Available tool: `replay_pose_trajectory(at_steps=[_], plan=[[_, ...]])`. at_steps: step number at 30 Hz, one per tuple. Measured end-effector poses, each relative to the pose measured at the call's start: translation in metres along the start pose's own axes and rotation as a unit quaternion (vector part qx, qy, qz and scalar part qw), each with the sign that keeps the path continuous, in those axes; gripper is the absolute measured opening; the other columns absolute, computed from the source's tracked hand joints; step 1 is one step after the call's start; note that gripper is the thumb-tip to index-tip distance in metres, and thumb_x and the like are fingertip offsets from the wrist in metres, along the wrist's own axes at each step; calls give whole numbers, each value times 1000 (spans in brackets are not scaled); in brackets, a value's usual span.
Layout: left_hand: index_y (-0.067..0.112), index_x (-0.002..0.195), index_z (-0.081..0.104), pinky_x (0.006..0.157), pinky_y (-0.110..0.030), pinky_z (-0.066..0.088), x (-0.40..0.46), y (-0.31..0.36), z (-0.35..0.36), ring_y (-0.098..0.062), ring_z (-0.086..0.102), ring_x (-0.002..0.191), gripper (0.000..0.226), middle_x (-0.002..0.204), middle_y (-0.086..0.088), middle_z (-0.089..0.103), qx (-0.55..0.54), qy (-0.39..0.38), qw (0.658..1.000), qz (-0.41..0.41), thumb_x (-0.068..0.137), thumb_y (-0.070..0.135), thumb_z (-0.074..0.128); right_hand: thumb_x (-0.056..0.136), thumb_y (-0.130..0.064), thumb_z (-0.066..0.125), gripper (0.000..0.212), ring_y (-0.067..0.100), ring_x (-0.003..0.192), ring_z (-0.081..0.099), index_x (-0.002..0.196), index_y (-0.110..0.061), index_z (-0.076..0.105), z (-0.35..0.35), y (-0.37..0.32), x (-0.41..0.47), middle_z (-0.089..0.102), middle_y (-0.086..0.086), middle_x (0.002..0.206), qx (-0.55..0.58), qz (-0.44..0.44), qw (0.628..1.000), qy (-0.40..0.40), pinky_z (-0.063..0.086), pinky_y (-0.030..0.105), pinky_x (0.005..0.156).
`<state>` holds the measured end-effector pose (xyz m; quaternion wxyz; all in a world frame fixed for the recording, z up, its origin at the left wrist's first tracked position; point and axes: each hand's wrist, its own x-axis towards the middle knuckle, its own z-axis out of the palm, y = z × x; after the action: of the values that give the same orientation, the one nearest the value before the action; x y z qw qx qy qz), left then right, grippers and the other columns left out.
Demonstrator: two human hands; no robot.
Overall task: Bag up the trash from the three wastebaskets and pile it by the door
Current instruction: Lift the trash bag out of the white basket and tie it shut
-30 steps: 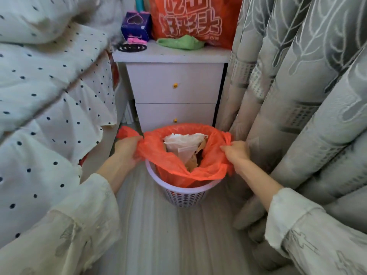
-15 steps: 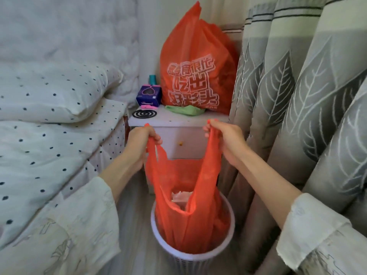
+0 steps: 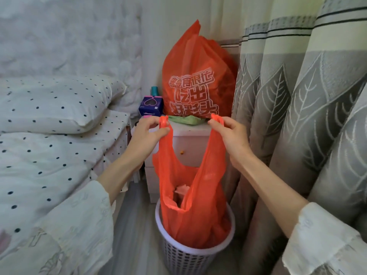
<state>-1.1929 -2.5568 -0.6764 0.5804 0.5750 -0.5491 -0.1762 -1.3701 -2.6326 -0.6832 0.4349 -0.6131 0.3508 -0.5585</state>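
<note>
Head view: left hand (image 3: 147, 133), right hand (image 3: 231, 133) pinch bag (image 3: 196, 205) handles (thumb-forefinger).

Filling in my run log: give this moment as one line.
step: lifting liner | left hand: grips one handle | right hand: grips other | orange bag: bottom inside wastebasket, untied

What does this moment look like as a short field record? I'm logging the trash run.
left hand: pinching the left handle of the liner
right hand: pinching the right handle
liner: orange, stretched up, bottom inside the basket
contents: crumpled paper visible
basket: white, perforated, on floor before nightstand
on nightstand: printed orange bag
</note>
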Motion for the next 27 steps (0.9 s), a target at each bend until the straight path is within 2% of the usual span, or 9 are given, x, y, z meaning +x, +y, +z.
replay_pose_trajectory(at_steps=[4,8,10,12,14,16,20,24,27], plan=[[29,89,61,107,-41,38,-28,-23,-1,-11,54,113,18,109,8,62,-3,-43,999,0,75,17,61,82,-13,65,14,11,91,51,95,-12,70,6,21,-20,56,2,87,-84,-62,994,-1,35,7,77],[41,97,57,105,-38,39,-57,-50,-2,-8,52,116,31,121,3,55,20,-20,1000,3,67,42,63,80,-17,67,25,15,109,46,105,-15,67,11,47,-37,51,8,111,-149,-57,987,-8,24,-4,85],[40,101,50,101,-20,40,-66,-65,-3,4,51,110,39,122,3,53,22,15,1000,-8,67,42,69,78,-25,70,42,10,118,38,118,-22,60,13,57,-49,43,-3,115,-190,-70,979,2,21,-2,90],[32,116,43,84,4,33,-74,-81,-1,18,46,101,55,123,9,46,25,74,997,-20,71,30,74,75,-33,71,68,6,127,29,135,-23,41,16,67,-64,37,-4,130,-220,-72,973,-14,17,9,102],[18,131,33,76,10,30,-83,-101,2,6,46,108,76,127,7,43,28,118,991,-50,69,23,77,72,-41,72,96,9,142,13,146,-21,16,19,77,-79,18,-2,153,-250,-49,966,-46,11,25,116],[13,133,29,87,0,36,-93,-123,4,-10,48,116,90,131,-2,44,17,112,991,-65,61,31,80,69,-48,72,112,9,145,-2,148,-20,-2,22,89,-91,-1,-5,158,-283,-26,955,-86,5,35,120],[12,121,44,99,-41,46,-107,-160,-3,-18,59,110,79,120,-11,59,9,110,989,-94,58,48,73,65,-57,70,125,1,138,-17,144,-19,-19,32,118,-107,-13,-4,157,-349,-16,925,-149,-10,38,119],[11,127,39,105,-41,41,-116,-185,-9,-18,54,116,89,127,-10,55,-12,168,977,-130,55,49,73,68,-55,68,123,9,142,-18,144,-16,-19,49,136,-108,-11,0,158,-396,-14,900,-181,-9,45,118],[8,128,37,101,-32,44,-119,-193,-5,-16,55,113,94,127,-8,54,-51,167,975,-138,51,48,74,77,-46,63,102,23,144,9,148,-13,-4,58,149,-99,20,7,154,-422,19,890,-172,3,48,118]])
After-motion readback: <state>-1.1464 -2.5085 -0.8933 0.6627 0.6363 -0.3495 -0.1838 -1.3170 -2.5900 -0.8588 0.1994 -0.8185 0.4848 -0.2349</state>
